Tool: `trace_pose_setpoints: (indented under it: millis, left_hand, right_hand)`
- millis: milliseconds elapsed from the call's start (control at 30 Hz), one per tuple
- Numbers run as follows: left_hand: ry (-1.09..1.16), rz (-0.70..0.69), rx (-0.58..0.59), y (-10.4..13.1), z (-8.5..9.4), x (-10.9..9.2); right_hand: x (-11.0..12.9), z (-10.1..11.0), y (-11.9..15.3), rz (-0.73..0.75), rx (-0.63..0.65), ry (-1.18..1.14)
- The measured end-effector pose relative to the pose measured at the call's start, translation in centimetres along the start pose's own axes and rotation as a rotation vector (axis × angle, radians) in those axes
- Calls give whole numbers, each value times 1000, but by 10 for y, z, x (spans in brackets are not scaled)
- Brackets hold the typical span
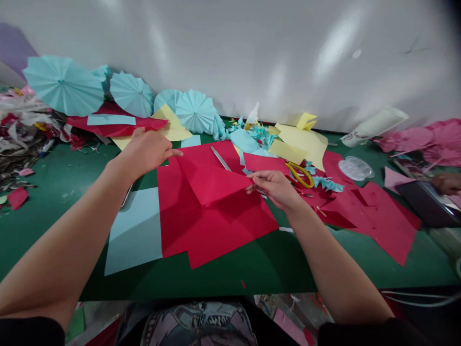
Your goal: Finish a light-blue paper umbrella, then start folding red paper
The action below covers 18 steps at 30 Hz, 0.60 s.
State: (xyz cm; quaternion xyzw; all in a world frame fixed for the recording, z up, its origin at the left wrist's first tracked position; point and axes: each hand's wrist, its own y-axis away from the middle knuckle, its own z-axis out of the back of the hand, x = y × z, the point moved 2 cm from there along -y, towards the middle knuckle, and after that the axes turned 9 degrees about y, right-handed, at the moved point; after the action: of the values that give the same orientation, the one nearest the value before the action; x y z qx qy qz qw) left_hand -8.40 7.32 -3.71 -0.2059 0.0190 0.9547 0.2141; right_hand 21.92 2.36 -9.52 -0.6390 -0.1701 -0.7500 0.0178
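A red paper sheet (212,182) is lifted and bent over other red sheets (180,230) in the middle of the table. My right hand (272,188) pinches its right corner between thumb and fingers. Near the sheet's upper left edge, my left hand (146,150) has its index finger stretched out and the other fingers partly curled, with nothing seen in it. Under the left side of the red sheets lies a light blue sheet (135,230). Behind the lifted sheet, a scissors blade (220,158) rests on the red paper.
Blue pleated paper rosettes (65,85) stand along the wall. Yellow-handled scissors (300,175), yellow paper (306,142) and blue scraps lie behind my right hand. More red paper (382,221) spreads to the right, near a dark device (428,203) and another person's hand (446,183).
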Motion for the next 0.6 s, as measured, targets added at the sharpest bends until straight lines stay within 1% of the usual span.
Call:
trace_pose_setpoints:
  millis: [67,100,167,267,333,400,467,600]
  left_hand:
    - [-193,48,32,1,1,-3]
    - [-250,48,64,1,0,-4]
    - [-229,-23,162,1,-6,-9]
    - [-131,-141,305,1,-20,-16]
    - [-82,-184,355,1,-32,-20]
    - [-42,-215,365,2,-42,-25]
    - [-13,-250,347,2,-51,-31]
    - [2,-332,253,1,-59,-40]
  right_hand:
    - [0,0,0,-22,-21,-41]
    - [0,0,1,-30,-29,-61]
    - [0,-1,1,-31,-39,-109]
    - [2,-2,2,-20,-51,-203]
    - [3,-2,1,-23,-60,-261]
    - [3,-2,1,-33,-77,-312]
    - [4,-1,1,-52,-94,-358]
    - [5,0,1,-80,-118,-409]
